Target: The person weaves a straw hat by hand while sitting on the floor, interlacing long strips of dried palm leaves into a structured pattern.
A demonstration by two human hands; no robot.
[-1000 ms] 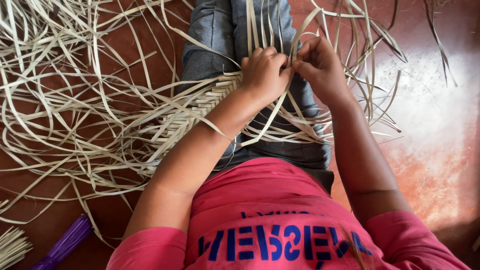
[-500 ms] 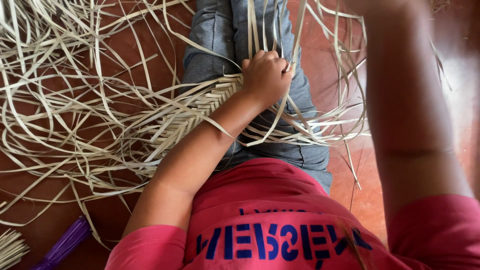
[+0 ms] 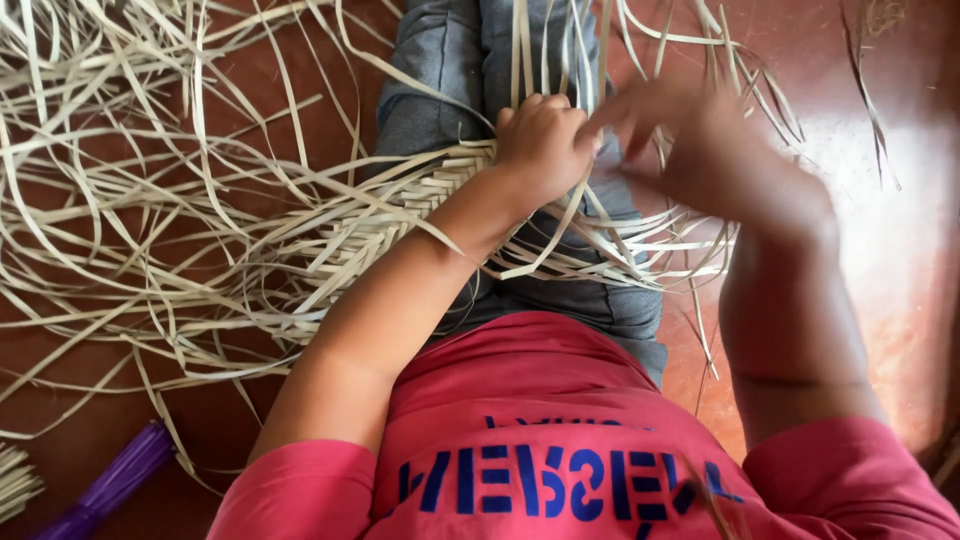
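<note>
A flat woven band (image 3: 400, 205) of pale dried leaf strips lies across my lap, over grey-blue trousers (image 3: 440, 70). My left hand (image 3: 543, 148) is clenched on the woven end of that band, pinning it on my thigh. Loose strips (image 3: 530, 50) rise from under its fingers. My right hand (image 3: 700, 150) is blurred with motion just to the right of the left hand, fingers spread, tips close to the left knuckles. I cannot see any strip held in it.
A wide tangle of loose pale strips (image 3: 130, 200) spreads over the red-brown floor (image 3: 890, 250) on the left. More strips (image 3: 680, 250) fan out to the right of my lap. A purple bundle (image 3: 110, 480) lies at the bottom left, beside a cut bunch of strips (image 3: 15, 480).
My right hand left the weave, rose out of view half a second ago, and has now come back down beside the left hand. The left hand has stayed clenched on the band.
</note>
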